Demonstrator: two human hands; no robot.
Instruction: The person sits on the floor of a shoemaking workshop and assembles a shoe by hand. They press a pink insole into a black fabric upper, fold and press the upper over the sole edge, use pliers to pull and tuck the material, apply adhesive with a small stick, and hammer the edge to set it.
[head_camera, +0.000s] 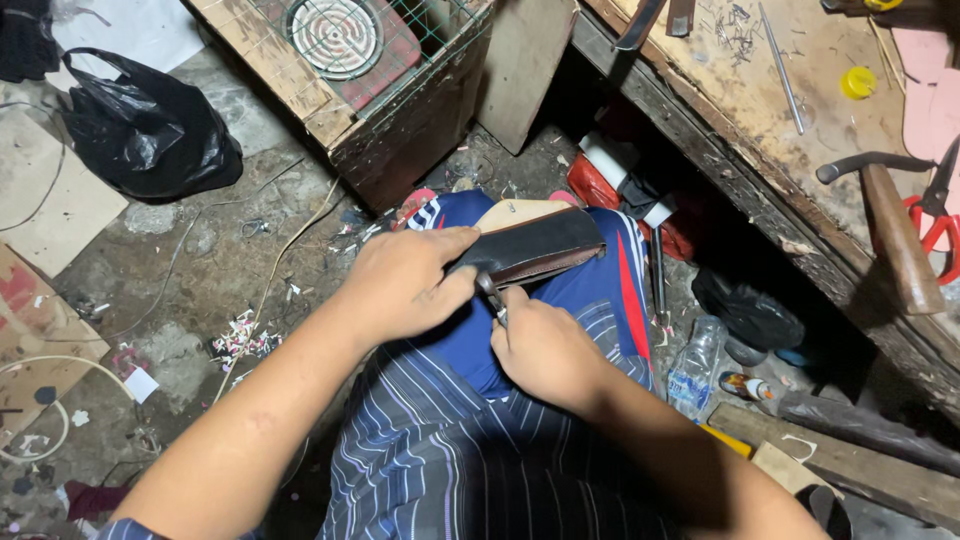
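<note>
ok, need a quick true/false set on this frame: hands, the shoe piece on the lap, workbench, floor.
1. The left hand presses down on the dark leather shoe piece on the lap. True.
2. The right hand is empty. False: it grips a small metal tool against the piece's near edge.
3. A wooden-handled hammer lies on the workbench. True.
4. The red-handled scissors lie on the floor. False: they lie on the workbench beside the hammer.
5. A black plastic bag sits on the floor to the left. True.
6. The plastic bottle stands on the workbench. False: it lies on the floor under it.
</note>
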